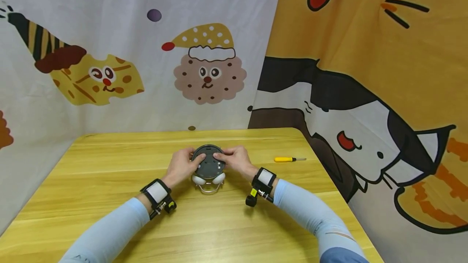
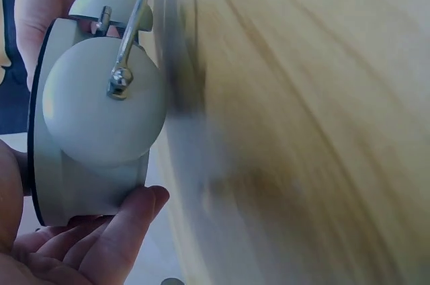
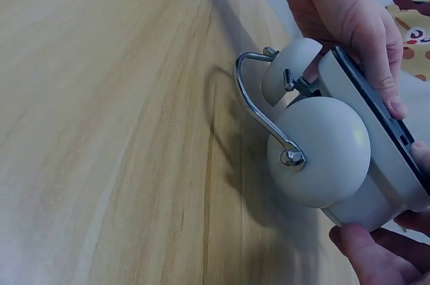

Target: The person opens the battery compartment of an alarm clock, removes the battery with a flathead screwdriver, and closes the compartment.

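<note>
Both hands grip a white twin-bell alarm clock point(image 1: 209, 163), its dark round back turned up toward the head camera. My left hand point(image 1: 181, 165) holds its left side, thumb on the back cover and fingers underneath. On the opposite side my right hand point(image 1: 237, 160) holds it the same way, thumb also on the back. Two white bells point(image 3: 320, 152) and a curved metal handle point(image 3: 259, 107) point toward my body. In the left wrist view a bell point(image 2: 104, 100) fills the near side, with fingers point(image 2: 124, 238) curled round the casing. The clock's face is hidden.
A yellow-handled screwdriver point(image 1: 285, 159) lies to the right on the wooden table point(image 1: 204, 230). Printed cloth point(image 1: 120, 113) hangs behind the table's far edge and along its right side.
</note>
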Tool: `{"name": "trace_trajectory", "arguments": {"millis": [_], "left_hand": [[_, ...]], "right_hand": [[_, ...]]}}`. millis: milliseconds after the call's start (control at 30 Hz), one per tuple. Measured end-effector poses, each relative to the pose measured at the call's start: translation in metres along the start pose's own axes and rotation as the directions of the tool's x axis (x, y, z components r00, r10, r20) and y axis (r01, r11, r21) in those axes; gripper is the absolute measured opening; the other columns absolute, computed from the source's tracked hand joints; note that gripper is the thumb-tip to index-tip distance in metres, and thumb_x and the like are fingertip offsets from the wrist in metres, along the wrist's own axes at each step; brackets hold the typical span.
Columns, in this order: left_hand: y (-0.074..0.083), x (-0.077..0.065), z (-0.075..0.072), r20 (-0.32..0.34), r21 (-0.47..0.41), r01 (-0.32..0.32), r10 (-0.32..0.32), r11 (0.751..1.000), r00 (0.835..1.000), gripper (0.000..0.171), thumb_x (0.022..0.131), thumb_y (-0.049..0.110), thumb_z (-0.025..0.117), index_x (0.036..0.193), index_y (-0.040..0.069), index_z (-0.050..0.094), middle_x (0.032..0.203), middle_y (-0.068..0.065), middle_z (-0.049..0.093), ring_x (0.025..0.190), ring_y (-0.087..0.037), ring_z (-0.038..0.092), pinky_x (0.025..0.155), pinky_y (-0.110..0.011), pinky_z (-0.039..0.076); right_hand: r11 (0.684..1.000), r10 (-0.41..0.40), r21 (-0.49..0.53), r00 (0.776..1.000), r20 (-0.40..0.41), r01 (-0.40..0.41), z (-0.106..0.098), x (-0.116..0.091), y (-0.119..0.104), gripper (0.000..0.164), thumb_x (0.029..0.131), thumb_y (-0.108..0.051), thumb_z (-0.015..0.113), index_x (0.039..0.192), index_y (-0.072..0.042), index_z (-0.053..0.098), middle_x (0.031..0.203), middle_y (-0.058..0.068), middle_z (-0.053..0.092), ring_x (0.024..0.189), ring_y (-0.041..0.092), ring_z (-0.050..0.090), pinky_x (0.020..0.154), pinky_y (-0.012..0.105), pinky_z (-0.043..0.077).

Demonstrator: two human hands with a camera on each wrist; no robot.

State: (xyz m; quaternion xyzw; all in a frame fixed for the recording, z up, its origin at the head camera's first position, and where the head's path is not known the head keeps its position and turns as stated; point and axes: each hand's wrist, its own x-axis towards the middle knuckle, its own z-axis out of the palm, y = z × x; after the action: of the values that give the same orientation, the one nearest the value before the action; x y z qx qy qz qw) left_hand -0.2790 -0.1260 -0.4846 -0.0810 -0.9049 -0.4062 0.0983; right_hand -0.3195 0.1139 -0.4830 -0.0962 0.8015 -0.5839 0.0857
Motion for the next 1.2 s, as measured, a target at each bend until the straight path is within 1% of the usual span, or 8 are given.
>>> {"name": "trace_trajectory", "arguments": {"millis": [167, 367, 600, 800, 900, 1000, 1100, 1200], "left_hand": [[-0.002, 0.001, 0.001, 0.000, 0.028, -0.005, 0.005, 1.000, 1.000, 0.039, 0.108, 0.037, 0.076, 0.115, -0.001, 0.081, 0.091, -0.014, 0.082, 0.070, -0.015, 0.066, 0.060, -0.028, 0.046], [0.001, 0.004, 0.002, 0.001, 0.049, 0.003, -0.003, 0.999, 1.000, 0.039, 0.108, 0.036, 0.077, 0.118, -0.001, 0.081, 0.094, -0.015, 0.084, 0.070, -0.015, 0.068, 0.060, -0.028, 0.048], [0.003, 0.010, 0.004, 0.015, 0.044, 0.008, -0.008, 0.999, 1.000, 0.038, 0.108, 0.035, 0.077, 0.118, -0.001, 0.082, 0.089, -0.012, 0.082, 0.065, -0.014, 0.063, 0.058, -0.028, 0.045], [0.002, 0.013, 0.008, 0.031, 0.075, 0.030, -0.032, 0.997, 0.999, 0.039, 0.110, 0.034, 0.074, 0.119, -0.003, 0.082, 0.098, -0.017, 0.084, 0.071, -0.016, 0.069, 0.061, -0.026, 0.046], [-0.001, 0.015, 0.010, 0.032, 0.084, 0.015, -0.017, 0.996, 0.999, 0.040, 0.110, 0.035, 0.073, 0.119, -0.003, 0.082, 0.099, -0.018, 0.085, 0.075, -0.020, 0.072, 0.062, -0.028, 0.048], [-0.012, 0.020, 0.015, 0.019, 0.075, -0.014, 0.013, 0.997, 1.000, 0.043, 0.109, 0.040, 0.074, 0.114, -0.002, 0.082, 0.096, -0.017, 0.084, 0.076, -0.022, 0.073, 0.063, -0.030, 0.050], [-0.034, 0.029, 0.027, 0.008, 0.064, -0.039, 0.038, 0.997, 0.999, 0.047, 0.107, 0.048, 0.075, 0.109, 0.002, 0.083, 0.093, -0.014, 0.083, 0.075, -0.021, 0.073, 0.063, -0.032, 0.051], [-0.055, 0.037, 0.039, 0.013, 0.074, -0.031, 0.030, 0.997, 0.999, 0.049, 0.105, 0.053, 0.076, 0.109, 0.005, 0.084, 0.094, -0.012, 0.084, 0.078, -0.021, 0.075, 0.065, -0.034, 0.054]], "right_hand": [[0.998, 0.048, 0.042, 0.999, -0.012, -0.047, 0.003, 0.005, 0.003, 0.045, 0.096, -0.030, 0.093, 0.130, -0.001, 0.082, 0.127, 0.026, 0.082, 0.097, 0.028, 0.088, 0.078, 0.035, 0.070], [0.995, 0.080, 0.064, 0.997, -0.012, -0.079, 0.003, 0.008, 0.005, 0.045, 0.096, -0.027, 0.093, 0.131, 0.000, 0.081, 0.123, 0.026, 0.082, 0.094, 0.028, 0.088, 0.076, 0.032, 0.070], [0.993, 0.112, 0.041, 0.993, -0.043, -0.110, 0.000, 0.012, 0.004, 0.047, 0.095, -0.031, 0.094, 0.129, -0.001, 0.083, 0.115, 0.024, 0.085, 0.085, 0.024, 0.088, 0.078, 0.036, 0.071], [0.991, 0.133, 0.006, 0.990, -0.042, -0.133, -0.001, 0.014, 0.004, 0.047, 0.095, -0.030, 0.094, 0.129, 0.000, 0.082, 0.116, 0.025, 0.085, 0.079, 0.022, 0.086, 0.077, 0.039, 0.071], [0.990, 0.135, -0.024, 0.990, -0.043, -0.136, -0.001, 0.015, 0.004, 0.047, 0.095, -0.032, 0.094, 0.128, -0.001, 0.083, 0.118, 0.024, 0.085, 0.080, 0.022, 0.086, 0.075, 0.038, 0.071], [0.989, 0.139, -0.040, 0.989, -0.044, -0.141, 0.000, 0.016, 0.004, 0.045, 0.095, -0.034, 0.093, 0.126, -0.002, 0.085, 0.120, 0.023, 0.084, 0.082, 0.023, 0.086, 0.073, 0.036, 0.070], [0.988, 0.143, -0.047, 0.989, -0.045, -0.145, 0.000, 0.017, 0.006, 0.043, 0.095, -0.034, 0.094, 0.122, -0.002, 0.086, 0.120, 0.022, 0.084, 0.084, 0.023, 0.086, 0.072, 0.035, 0.070], [0.988, 0.143, -0.053, 0.989, -0.039, -0.145, 0.000, 0.018, 0.007, 0.040, 0.096, -0.034, 0.093, 0.120, -0.002, 0.086, 0.119, 0.021, 0.084, 0.086, 0.022, 0.086, 0.071, 0.035, 0.070]]}}
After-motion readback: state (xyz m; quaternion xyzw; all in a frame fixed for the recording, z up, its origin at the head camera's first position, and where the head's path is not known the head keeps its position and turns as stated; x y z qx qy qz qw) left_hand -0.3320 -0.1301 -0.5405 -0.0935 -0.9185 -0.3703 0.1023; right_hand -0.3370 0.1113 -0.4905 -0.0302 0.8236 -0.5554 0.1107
